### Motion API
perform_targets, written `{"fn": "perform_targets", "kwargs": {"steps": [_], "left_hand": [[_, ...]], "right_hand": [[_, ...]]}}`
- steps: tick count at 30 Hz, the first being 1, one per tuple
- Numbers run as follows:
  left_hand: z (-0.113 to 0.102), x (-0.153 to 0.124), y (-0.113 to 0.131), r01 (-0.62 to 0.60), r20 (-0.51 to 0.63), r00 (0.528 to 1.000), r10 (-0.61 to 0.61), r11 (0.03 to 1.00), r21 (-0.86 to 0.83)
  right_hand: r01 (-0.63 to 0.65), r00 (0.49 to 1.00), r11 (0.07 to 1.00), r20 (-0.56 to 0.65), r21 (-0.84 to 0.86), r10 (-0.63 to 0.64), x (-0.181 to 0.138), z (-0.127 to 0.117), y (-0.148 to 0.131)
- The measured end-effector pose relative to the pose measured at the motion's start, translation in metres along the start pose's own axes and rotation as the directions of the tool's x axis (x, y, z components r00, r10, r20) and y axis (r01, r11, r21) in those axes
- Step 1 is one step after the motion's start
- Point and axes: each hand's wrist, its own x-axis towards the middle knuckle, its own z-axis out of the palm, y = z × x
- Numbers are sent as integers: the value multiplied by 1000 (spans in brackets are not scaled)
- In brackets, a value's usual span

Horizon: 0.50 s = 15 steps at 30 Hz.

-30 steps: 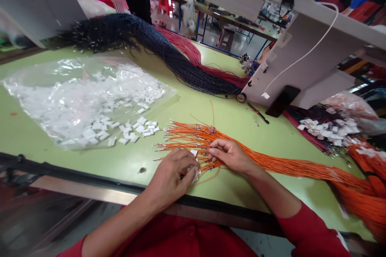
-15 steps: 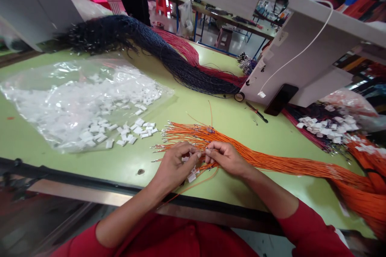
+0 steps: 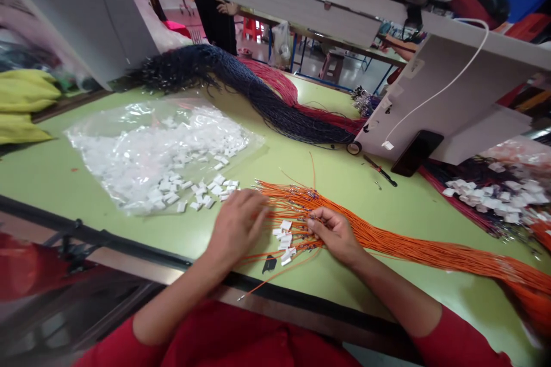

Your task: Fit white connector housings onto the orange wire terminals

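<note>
My right hand (image 3: 338, 235) is closed in a pinch at the terminal end of the orange wire bundle (image 3: 387, 234), its thumb and forefinger on an orange wire. Left of it, my left hand (image 3: 239, 223) hovers over the wire tips beside loose white connector housings (image 3: 209, 192); its thumb is apart from its slightly blurred fingers, and nothing shows in it. Between the hands, several white housings (image 3: 284, 241) are fitted at wire ends. A small black piece (image 3: 269, 264) lies just below them, near a stray orange wire with a metal terminal.
A clear plastic bag (image 3: 142, 155) of white housings lies at left. Dark blue wires (image 3: 258, 89) and red wires (image 3: 275, 80) run across the back. A phone (image 3: 417, 152) leans on the right-hand panel, near a cutter knife (image 3: 381, 171) and tape roll (image 3: 353, 148).
My left hand has left the right hand and moved left toward the loose housings. The housings between the hands are uncovered. My right hand stays at the wires; the view has shifted left.
</note>
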Motion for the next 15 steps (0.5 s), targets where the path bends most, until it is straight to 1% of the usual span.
{"fn": "perform_targets", "kwargs": {"steps": [2,3,5,9,15], "left_hand": [[-11,5,-21,43,-78,997,-24,965,258],[-15,7,-31,64,-82,996,-38,937,344],[-21,10,-45,80,-62,996,-59,895,438],[-25,13,-56,72,-24,997,-69,883,463],[-25,16,-69,55,-16,998,-53,913,404]], "right_hand": [[3,1000,1000,7,-9,-3,0,1,-1],[9,1000,1000,11,-16,-9,0,1,-2],[26,999,999,19,-26,-25,1,1,-4],[31,998,1000,46,-5,-31,1,1,-4],[-9,1000,1000,25,1,9,3,0,-3]]}}
